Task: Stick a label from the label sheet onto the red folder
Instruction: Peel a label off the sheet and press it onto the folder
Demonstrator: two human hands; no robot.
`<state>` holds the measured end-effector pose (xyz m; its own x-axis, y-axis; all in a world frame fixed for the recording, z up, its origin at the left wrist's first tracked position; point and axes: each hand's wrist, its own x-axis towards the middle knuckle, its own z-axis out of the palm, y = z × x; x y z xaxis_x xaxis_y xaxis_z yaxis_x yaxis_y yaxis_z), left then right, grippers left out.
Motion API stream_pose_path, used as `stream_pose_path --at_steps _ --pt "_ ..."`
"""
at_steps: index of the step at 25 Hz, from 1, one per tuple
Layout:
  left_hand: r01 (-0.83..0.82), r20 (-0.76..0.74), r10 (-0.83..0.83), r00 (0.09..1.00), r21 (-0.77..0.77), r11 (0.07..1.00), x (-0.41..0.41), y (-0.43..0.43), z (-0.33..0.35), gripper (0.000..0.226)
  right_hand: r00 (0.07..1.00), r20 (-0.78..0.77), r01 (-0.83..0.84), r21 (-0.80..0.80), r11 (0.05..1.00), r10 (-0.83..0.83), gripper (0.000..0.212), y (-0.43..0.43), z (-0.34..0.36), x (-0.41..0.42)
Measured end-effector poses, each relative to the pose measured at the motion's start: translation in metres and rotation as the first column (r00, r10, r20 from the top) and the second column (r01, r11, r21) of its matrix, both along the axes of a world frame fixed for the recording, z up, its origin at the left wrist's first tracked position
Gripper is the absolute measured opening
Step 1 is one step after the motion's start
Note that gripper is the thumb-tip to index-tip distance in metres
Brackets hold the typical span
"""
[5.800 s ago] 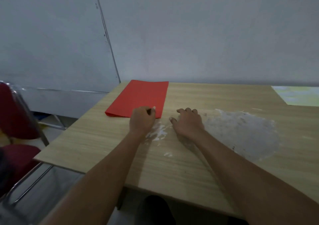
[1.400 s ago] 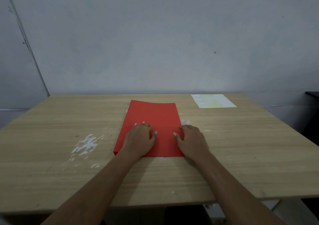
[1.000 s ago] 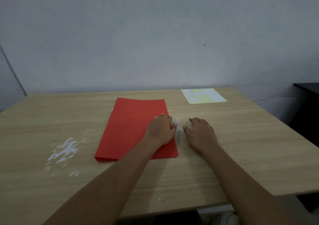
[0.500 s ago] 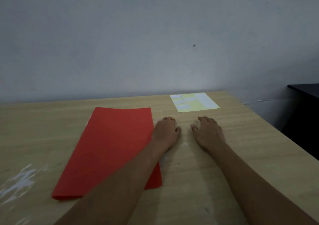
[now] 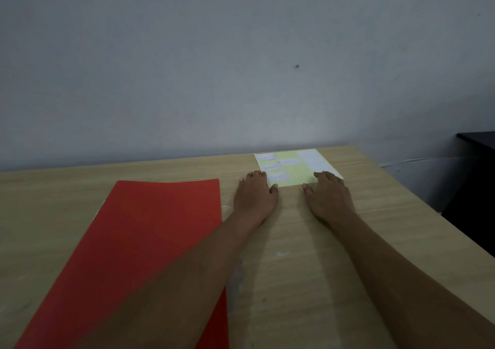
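The red folder (image 5: pixel 150 241) lies flat on the left part of the wooden table (image 5: pixel 294 281), and my left forearm crosses its lower right corner. A pale yellow label sheet (image 5: pixel 294 168) with several white labels lies at the far edge near the wall. My left hand (image 5: pixel 254 196) rests palm down with its fingertips at the sheet's near left corner. My right hand (image 5: pixel 328 194) lies palm down with its fingers on the sheet's near right corner. Neither hand holds anything.
A grey wall (image 5: pixel 241 67) rises right behind the table's far edge. A dark piece of furniture (image 5: pixel 476 177) stands beyond the table's right edge. Faint white smears mark the wood between the folder and my arms.
Both hands have moved forward from beside the folder to the near edge of the label sheet. The view has shifted right and closer, so the folder now sits at the left.
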<state>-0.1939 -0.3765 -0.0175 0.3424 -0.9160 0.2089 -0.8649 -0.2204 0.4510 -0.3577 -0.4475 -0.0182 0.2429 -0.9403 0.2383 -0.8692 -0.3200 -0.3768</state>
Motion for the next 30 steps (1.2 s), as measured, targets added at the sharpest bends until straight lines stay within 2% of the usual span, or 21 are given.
stream_pose_path --at_steps 4,7,10,13,15,17,22,30 --pt "-0.017 0.024 0.017 1.000 0.002 1.000 0.007 -0.013 -0.004 0.040 0.996 -0.072 0.041 -0.031 0.999 -0.044 0.054 -0.017 -0.002 0.002" --pt "-0.110 -0.028 0.108 0.994 -0.064 0.992 0.013 -0.012 -0.003 0.035 0.993 -0.027 0.108 -0.085 0.990 -0.111 0.044 -0.023 -0.003 0.004" --pt "-0.130 -0.050 0.125 0.991 -0.106 0.986 0.017 -0.012 0.002 0.037 0.991 0.030 0.130 -0.097 0.987 -0.128 0.043 -0.024 -0.006 0.005" --pt "-0.042 -0.076 0.036 0.996 -0.086 0.995 0.019 -0.008 0.000 0.045 0.994 0.062 0.087 -0.042 0.995 -0.085 0.044 -0.020 -0.007 0.002" --pt "0.049 -0.055 -0.049 0.997 -0.012 0.999 0.022 -0.002 -0.002 0.059 0.998 0.022 0.067 -0.025 0.997 -0.066 0.047 -0.015 -0.007 -0.001" --pt "0.109 -0.008 -0.109 0.994 0.064 0.992 0.022 0.010 -0.002 0.063 0.999 -0.003 0.050 -0.023 0.998 -0.050 0.048 -0.003 -0.006 -0.005" --pt "0.146 0.052 -0.152 0.987 0.099 0.984 0.007 0.063 0.005 0.062 0.999 0.012 0.042 0.001 0.999 -0.042 0.046 0.044 -0.003 -0.019" --pt "0.176 0.045 -0.181 0.983 0.094 0.980 -0.009 0.143 0.009 0.061 0.999 0.005 0.050 -0.013 0.999 -0.050 0.044 0.129 -0.003 -0.038"
